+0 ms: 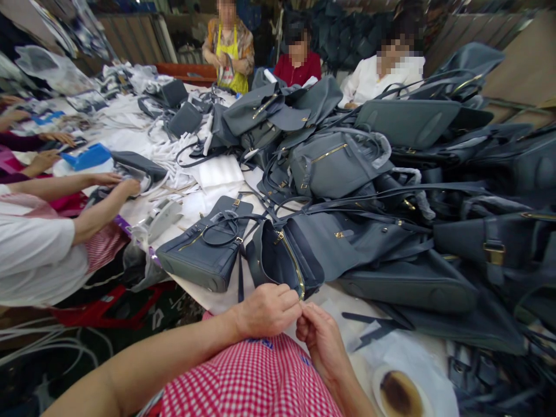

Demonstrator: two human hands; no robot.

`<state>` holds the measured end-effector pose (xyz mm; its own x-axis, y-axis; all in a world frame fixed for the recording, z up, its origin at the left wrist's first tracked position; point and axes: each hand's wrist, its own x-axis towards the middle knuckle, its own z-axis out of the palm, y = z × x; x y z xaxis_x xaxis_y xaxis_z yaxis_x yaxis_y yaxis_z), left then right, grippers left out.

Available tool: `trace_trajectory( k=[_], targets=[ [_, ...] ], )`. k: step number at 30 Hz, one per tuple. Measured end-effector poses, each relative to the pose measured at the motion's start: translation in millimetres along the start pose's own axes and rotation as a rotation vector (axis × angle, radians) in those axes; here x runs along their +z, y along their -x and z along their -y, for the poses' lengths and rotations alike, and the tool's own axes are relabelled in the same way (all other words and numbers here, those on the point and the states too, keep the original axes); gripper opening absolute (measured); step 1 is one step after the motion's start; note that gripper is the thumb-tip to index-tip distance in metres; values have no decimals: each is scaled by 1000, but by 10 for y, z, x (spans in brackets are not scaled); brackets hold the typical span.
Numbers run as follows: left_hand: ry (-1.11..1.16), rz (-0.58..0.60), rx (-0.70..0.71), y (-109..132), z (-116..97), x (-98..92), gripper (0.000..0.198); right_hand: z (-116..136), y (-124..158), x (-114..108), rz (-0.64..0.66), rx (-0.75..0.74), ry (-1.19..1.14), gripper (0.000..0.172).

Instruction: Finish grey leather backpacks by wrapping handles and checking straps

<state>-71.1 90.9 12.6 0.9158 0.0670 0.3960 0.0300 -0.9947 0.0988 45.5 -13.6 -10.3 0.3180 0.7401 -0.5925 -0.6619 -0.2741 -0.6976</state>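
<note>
An open dark blue-grey handbag (269, 258) stands right before me, its gold zipper (296, 267) running down to my fingertips. My left hand (267, 310) is closed at the near end of that zipper, knuckles up against the bag's rim. Fingertip to fingertip with it, my right hand (321, 336) is closed in a pinch; what lies between its thumb and finger is hidden. The bag's flap (319, 237) with a gold clasp is folded back to the right. On the left lies another dark handbag (204, 243) with looped straps.
Many dark bags (339, 162) are heaped at the centre and right. A stained cup (399, 394) stands near my right forearm, by dark strips (369, 327). Co-workers sit along the left and far sides; one co-worker's hands (121, 182) handle a dark piece. White paper (219, 174) lies mid-table.
</note>
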Motion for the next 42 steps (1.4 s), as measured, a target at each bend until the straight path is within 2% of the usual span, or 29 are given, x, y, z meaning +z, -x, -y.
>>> trace_trajectory(
  k=[2, 7, 11, 13, 16, 18, 22, 24, 27, 29, 31, 34, 36, 37, 39, 42],
  targets=[
    [20, 27, -51, -22, 12, 35, 28, 0, -7, -5, -3, -5, 4, 38],
    [290, 78, -436, -70, 34, -4, 19, 22, -16, -43, 30, -10, -23, 35],
    [557, 226, -460, 2, 57, -153, 18, 52, -22, -61, 32, 1, -92, 34],
    [667, 236, -503, 50, 51, -193, 20, 60, -28, -60, 35, 8, -107, 33],
    [792, 249, -667, 68, 1, -201, 20, 66, -34, -48, 47, 34, -150, 32],
    [863, 272, -773, 35, -50, -188, 17, 66, -32, -40, 60, 50, -171, 32],
    [1042, 251, -877, -46, -127, -126, 12, 48, -26, -47, 96, 13, -108, 31],
    [1014, 255, -834, -55, -132, -95, 17, 35, -27, -66, 93, -23, -50, 32],
    [851, 289, -624, -31, -108, -127, 20, 27, -29, -101, 73, -73, 54, 34],
    [767, 309, -526, -13, -80, -224, 18, 34, -26, -117, 52, -119, 140, 36],
    [709, 307, -493, -8, -32, -362, 16, 44, -21, -121, 33, -164, 220, 39],
    [626, 169, -405, -32, 112, -562, 18, 46, -18, -114, 6, -194, 290, 42],
    [523, 37, -362, -63, 261, -644, 24, 36, -21, -117, -35, -204, 301, 43],
    [457, 8, -352, -78, 344, -664, 26, 31, -23, -126, -51, -207, 306, 44],
    [329, 45, -329, -100, 502, -662, 25, 31, -36, -170, -32, -201, 335, 44],
    [227, 221, -246, -89, 653, -586, 7, 92, -109, -288, -48, -219, 380, 42]
  ],
)
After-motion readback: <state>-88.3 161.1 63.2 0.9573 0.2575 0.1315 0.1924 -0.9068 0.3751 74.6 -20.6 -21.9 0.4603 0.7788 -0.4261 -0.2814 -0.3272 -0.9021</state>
